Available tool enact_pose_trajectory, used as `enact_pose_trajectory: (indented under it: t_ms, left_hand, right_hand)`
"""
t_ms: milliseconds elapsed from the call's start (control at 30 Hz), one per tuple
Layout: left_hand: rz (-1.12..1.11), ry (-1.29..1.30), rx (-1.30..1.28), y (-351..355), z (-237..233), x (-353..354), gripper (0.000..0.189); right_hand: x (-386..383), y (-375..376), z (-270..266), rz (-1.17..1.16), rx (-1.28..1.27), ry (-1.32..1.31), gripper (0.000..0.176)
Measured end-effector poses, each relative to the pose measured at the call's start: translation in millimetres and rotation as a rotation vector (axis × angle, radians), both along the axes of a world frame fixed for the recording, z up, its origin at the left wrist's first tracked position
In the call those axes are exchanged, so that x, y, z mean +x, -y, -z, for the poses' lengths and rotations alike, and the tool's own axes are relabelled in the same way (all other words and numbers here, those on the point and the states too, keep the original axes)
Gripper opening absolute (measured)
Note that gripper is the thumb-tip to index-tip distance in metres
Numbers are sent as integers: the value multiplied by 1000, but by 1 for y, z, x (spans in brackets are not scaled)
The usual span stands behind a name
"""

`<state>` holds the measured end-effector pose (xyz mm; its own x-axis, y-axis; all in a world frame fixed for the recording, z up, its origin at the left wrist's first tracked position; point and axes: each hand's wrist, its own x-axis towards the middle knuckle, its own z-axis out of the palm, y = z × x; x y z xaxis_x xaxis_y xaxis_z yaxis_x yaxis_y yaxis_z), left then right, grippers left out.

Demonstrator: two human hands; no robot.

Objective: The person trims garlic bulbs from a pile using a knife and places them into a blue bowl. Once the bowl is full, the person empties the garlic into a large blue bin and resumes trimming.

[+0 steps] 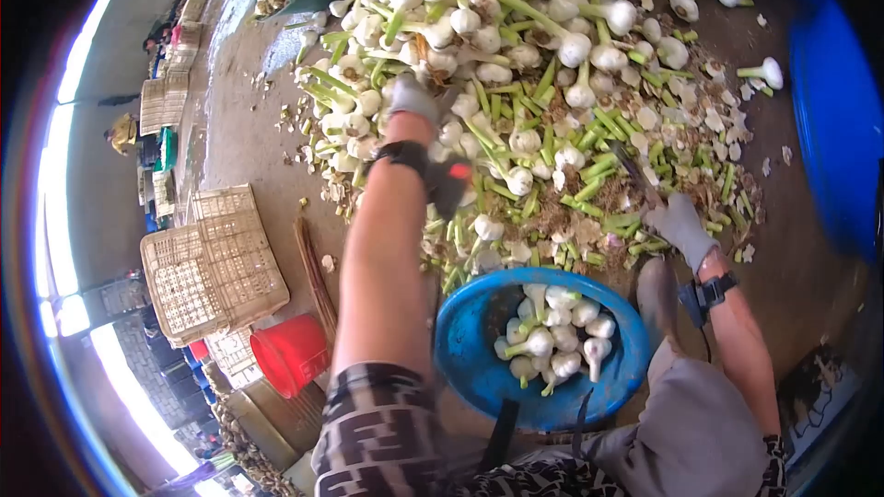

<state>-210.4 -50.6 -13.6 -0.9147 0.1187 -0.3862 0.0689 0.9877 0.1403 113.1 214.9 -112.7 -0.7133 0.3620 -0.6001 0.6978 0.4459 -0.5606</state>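
Observation:
My left hand [412, 97], in a pale glove, reaches into the left side of a big heap of garlic bulbs [552, 32] with green stems. Motion smears its fingers, and whether they grip a bulb cannot be made out. Lower on the right, my gloved right hand [681, 228] is closed around a long, narrow, dark tool [633, 166] that looks like a blade, pointing up over cut stems and root scraps [599, 189]. Between my legs stands a blue basin [451, 359] holding several trimmed garlic bulbs [557, 336].
Cream plastic crates [207, 267] and a red bucket [290, 354] stand at the left. A large blue container [833, 120] borders the right side. A few stray bulbs [762, 73] lie near it. Another person [121, 133] is far off at the left.

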Motion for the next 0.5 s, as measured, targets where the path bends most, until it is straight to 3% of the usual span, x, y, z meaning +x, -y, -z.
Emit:
enact_pose_trajectory:
  t_ms: [33,200,233,267,300,367,400,467,500]
  left_hand:
    - [-101,-12,-77,-14,-11,5,104]
    - [-304,-226,621,12,41,17,73]
    - [-722,197,1306,20,53,7,62]
    - [-1408,465,1822,29,65,-3,51]
    - [-1231,319,1733,33,70,15,40]
    - [-1006,528,1977,46,76,48,37]
    - [-414,273,1606,47,80,71,37]
    - [-935,833,1910,33,37,121,43]
    - [-802,924,1831,40,36,134,46]
  right_hand:
    - [2,-1,10,22,-47,-49,37]
    - [-1,2,-12,65,-120,-41,37]
    - [0,0,-1,62,-80,-20,38]
    - [4,-3,14,59,-42,7,38]
    - [5,-2,18,49,-4,37,39]
    - [3,3,9,2,59,-8,39]
    - [-2,9,-9,-30,124,-24,38]
    - [-6,18,-26,-77,119,-95,35]
    - [-9,22,-29,-131,142,-156,32]
